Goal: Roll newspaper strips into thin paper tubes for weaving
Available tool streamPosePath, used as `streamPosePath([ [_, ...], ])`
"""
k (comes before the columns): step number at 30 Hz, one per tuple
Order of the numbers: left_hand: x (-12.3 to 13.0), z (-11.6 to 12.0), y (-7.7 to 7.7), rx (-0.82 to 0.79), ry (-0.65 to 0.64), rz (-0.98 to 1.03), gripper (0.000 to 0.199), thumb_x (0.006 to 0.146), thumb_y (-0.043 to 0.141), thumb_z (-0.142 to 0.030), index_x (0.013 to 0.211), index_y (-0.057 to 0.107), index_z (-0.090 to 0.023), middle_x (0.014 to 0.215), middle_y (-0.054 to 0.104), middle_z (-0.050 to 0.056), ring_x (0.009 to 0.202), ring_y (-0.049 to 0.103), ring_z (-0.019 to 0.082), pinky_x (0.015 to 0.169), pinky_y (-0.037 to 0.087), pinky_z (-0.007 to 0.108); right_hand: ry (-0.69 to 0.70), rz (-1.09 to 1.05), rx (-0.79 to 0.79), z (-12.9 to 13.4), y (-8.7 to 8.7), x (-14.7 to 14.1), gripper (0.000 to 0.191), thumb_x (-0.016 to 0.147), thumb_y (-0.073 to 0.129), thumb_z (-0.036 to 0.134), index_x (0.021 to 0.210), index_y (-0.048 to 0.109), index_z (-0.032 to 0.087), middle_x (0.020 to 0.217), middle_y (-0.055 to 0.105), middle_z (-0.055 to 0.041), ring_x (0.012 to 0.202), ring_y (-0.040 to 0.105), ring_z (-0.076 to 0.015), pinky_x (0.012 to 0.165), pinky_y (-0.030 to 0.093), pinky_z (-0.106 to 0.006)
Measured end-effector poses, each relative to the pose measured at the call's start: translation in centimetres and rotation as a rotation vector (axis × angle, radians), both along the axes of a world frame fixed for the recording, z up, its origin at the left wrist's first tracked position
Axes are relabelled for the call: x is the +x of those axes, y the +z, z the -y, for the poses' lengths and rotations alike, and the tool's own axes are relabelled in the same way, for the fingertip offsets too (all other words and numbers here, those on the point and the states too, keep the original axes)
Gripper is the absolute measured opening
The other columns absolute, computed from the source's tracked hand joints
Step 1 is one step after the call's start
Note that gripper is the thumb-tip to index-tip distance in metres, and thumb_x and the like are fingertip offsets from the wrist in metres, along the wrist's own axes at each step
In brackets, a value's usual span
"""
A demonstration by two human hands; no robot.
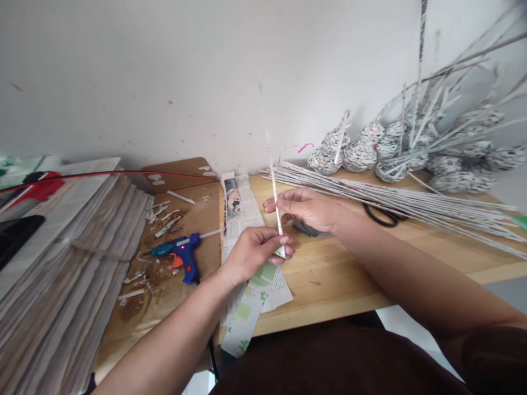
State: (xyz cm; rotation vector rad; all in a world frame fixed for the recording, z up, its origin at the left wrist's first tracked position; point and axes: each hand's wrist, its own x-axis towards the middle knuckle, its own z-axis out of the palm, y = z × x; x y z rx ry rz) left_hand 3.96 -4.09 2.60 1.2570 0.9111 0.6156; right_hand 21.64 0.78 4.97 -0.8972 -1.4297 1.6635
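A thin newspaper tube (272, 170) stands nearly upright in front of me, its upper end blurred against the wall. At its lower end my left hand (257, 249) is closed, pinching the paper between thumb and fingers. A strip of newspaper with green print (247, 312) hangs from under that hand past the table edge. Higher on the tube, my right hand (307, 208) has its thumb and fingers around it, closed in a loose pinch. Flat newspaper strips (247, 200) lie beneath and beyond my left hand. A dark grey object (305, 228) is partly hidden below my right hand.
A blue glue gun (187, 255) lies on stained cardboard (164, 302) among paper scraps. Stacked newspaper strips (69, 263) stand at left. Many rolled paper tubes (370, 197) cross the right side over black scissor-like handles (385, 218). Woven paper forms (358, 156) line the wall.
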Motion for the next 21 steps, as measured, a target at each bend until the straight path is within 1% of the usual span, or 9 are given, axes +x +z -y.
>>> streamPosePath([
  [2, -0.05, -0.03, -0.03, -0.001, -0.017, 0.003, 0.032, 0.082, 0.065, -0.044, 0.088, 0.072, -0.014, 0.083, 0.07, 0.008, 0.074, 0.064, 0.015, 0.066, 0.055, 0.026, -0.005, -0.016, -0.025, -0.05, -0.01, -0.04, 0.02, 0.073, 0.076, 0.036, 0.078, 0.073, 0.018, 0.092, 0.069, -0.0042, 0.075, 0.058, -0.0117, 0.066, 0.047, -0.025],
  [4, -0.08, -0.05, -0.01, -0.001, -0.04, 0.002, 0.032, 0.082, 0.065, -0.044, 0.089, 0.072, -0.013, 0.082, 0.07, 0.008, 0.074, 0.064, 0.015, 0.067, 0.056, 0.027, -0.083, -0.049, -0.055, -0.14, -0.07, -0.08, 0.02, 0.068, 0.08, 0.034, 0.069, 0.07, 0.017, 0.085, 0.068, -0.0023, 0.07, 0.056, -0.0107, 0.064, 0.046, -0.024],
  [6, -0.09, -0.06, 0.04, -0.002, -0.05, -0.001, 0.033, 0.082, 0.065, -0.044, 0.089, 0.072, -0.013, 0.082, 0.07, 0.008, 0.074, 0.064, 0.015, 0.067, 0.057, 0.029, -0.127, -0.09, -0.067, -0.22, -0.18, -0.09, 0.022, 0.066, 0.082, 0.036, 0.067, 0.069, 0.018, 0.082, 0.067, -0.0017, 0.072, 0.057, -0.0116, 0.064, 0.046, -0.025],
  [9, -0.09, -0.06, 0.1, -0.012, -0.036, -0.006, 0.033, 0.081, 0.065, -0.045, 0.087, 0.071, -0.013, 0.082, 0.07, 0.008, 0.074, 0.065, 0.015, 0.066, 0.056, 0.028, -0.036, -0.108, -0.06, -0.33, -0.38, -0.05, 0.024, 0.071, 0.077, 0.041, 0.077, 0.073, 0.018, 0.092, 0.069, -0.0051, 0.087, 0.06, -0.016, 0.069, 0.048, -0.027],
  [11, -0.09, -0.06, 0.09, -0.016, -0.033, -0.005, 0.033, 0.081, 0.066, -0.045, 0.087, 0.071, -0.013, 0.082, 0.07, 0.008, 0.074, 0.065, 0.015, 0.066, 0.056, 0.027, -0.017, -0.103, -0.061, -0.42, -0.52, -0.03, 0.023, 0.072, 0.077, 0.039, 0.079, 0.074, 0.018, 0.094, 0.069, -0.006, 0.09, 0.06, -0.0169, 0.07, 0.048, -0.027],
  [15, -0.1, -0.1, 0.04, -0.011, -0.038, -0.011, 0.033, 0.081, 0.066, -0.045, 0.088, 0.071, -0.013, 0.082, 0.07, 0.008, 0.072, 0.064, 0.014, 0.064, 0.055, 0.026, -0.143, -0.109, -0.065, -0.53, -0.49, 0.11, 0.021, 0.068, 0.081, 0.037, 0.071, 0.071, 0.018, 0.085, 0.068, -0.0036, 0.082, 0.06, -0.0149, 0.066, 0.047, -0.026],
  [16, -0.11, -0.12, 0.03, -0.01, -0.034, -0.009, 0.033, 0.081, 0.066, -0.045, 0.088, 0.071, -0.013, 0.082, 0.07, 0.008, 0.072, 0.064, 0.014, 0.063, 0.054, 0.026, -0.128, -0.105, -0.057, -0.52, -0.39, 0.18, 0.021, 0.07, 0.079, 0.038, 0.073, 0.071, 0.018, 0.087, 0.069, -0.0039, 0.083, 0.06, -0.0149, 0.066, 0.047, -0.026],
  [19, -0.13, -0.18, 0.05, -0.018, -0.021, 0.003, 0.034, 0.081, 0.066, -0.045, 0.089, 0.071, -0.013, 0.082, 0.07, 0.008, 0.072, 0.064, 0.014, 0.063, 0.054, 0.025, 0.005, -0.039, -0.038, -0.42, -0.03, 0.38, 0.021, 0.077, 0.074, 0.038, 0.084, 0.074, 0.018, 0.096, 0.069, -0.0058, 0.081, 0.06, -0.0138, 0.066, 0.048, -0.026],
  [21, -0.14, -0.2, 0.08, -0.033, -0.03, 0.011, 0.034, 0.081, 0.067, -0.044, 0.091, 0.071, -0.012, 0.082, 0.07, 0.008, 0.071, 0.064, 0.014, 0.063, 0.054, 0.025, 0.01, -0.02, -0.046, -0.38, 0.04, 0.39, 0.02, 0.075, 0.075, 0.035, 0.083, 0.074, 0.017, 0.091, 0.07, -0.0051, 0.076, 0.06, -0.0124, 0.065, 0.048, -0.025],
])
